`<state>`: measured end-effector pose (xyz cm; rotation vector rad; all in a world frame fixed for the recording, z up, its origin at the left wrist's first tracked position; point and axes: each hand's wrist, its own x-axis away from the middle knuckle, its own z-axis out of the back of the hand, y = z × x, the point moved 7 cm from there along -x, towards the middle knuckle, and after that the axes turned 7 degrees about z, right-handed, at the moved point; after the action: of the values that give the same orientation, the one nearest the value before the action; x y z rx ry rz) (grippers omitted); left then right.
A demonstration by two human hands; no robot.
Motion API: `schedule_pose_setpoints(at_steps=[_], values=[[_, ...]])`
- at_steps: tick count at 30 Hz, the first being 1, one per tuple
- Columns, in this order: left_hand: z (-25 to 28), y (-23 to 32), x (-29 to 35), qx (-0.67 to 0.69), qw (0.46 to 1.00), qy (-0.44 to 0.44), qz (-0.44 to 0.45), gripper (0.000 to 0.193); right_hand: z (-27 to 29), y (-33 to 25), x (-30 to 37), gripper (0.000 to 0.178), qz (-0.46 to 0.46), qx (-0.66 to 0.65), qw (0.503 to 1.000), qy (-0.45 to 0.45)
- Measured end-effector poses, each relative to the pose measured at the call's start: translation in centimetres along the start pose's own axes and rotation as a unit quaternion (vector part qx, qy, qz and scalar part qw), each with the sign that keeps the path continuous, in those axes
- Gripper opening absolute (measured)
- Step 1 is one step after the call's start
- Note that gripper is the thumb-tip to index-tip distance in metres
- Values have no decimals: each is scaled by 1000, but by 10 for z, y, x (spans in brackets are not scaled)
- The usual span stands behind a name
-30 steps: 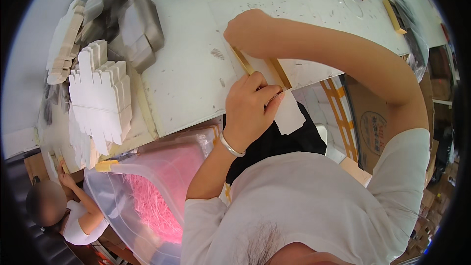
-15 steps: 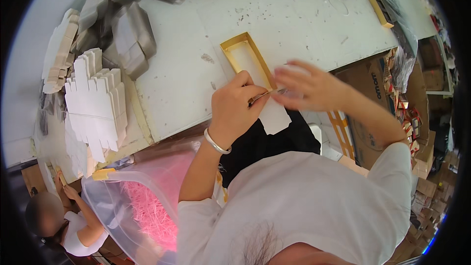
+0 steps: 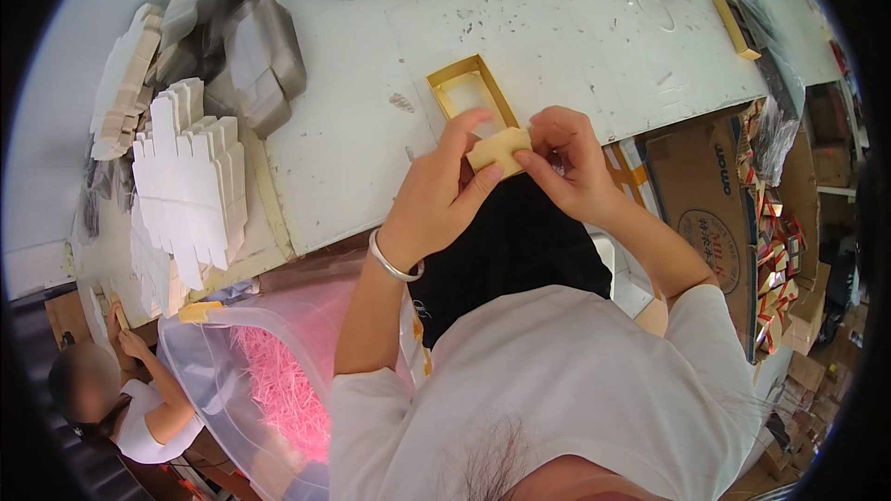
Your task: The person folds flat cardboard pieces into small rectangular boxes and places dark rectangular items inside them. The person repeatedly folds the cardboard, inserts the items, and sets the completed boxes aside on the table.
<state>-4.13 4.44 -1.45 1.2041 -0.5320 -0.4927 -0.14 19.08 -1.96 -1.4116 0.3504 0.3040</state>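
Evidently, the relation that governs is the near-edge one, taken from the left. Bundled white cartons (image 3: 190,181) stand on the worktop (image 3: 343,158), well apart from the left hand (image 3: 434,193). That hand holds the left end of a pale yellow piece (image 3: 499,149), thumb against its face, index finger raised and blurred. Directly beyond lies the gold box (image 3: 499,93), open side up, long axis running from far left to near right; its near end is partly hidden, so whether the piece joins it cannot be told. The left index finger overlaps the box in view, making the left hand appear nearer. The right hand (image 3: 574,167) pinches the piece's right end, other fingers curled. The piece sits about the worktop's near edge, before black cloth (image 3: 510,241); worktop extends beyond the box, giving room away from the body.
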Motion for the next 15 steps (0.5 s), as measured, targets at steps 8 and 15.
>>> schedule_pose_setpoints(at_steps=[8, 15], values=[[-4, 21, 16, -169, 959, 183, -135, 18, -17, -45, 2, 29, 333, 430, 834, -91], [-15, 30, 11, -340, 924, 143, -101, 10, -30, -30, -18, 11, 138, 399, 852, -309]])
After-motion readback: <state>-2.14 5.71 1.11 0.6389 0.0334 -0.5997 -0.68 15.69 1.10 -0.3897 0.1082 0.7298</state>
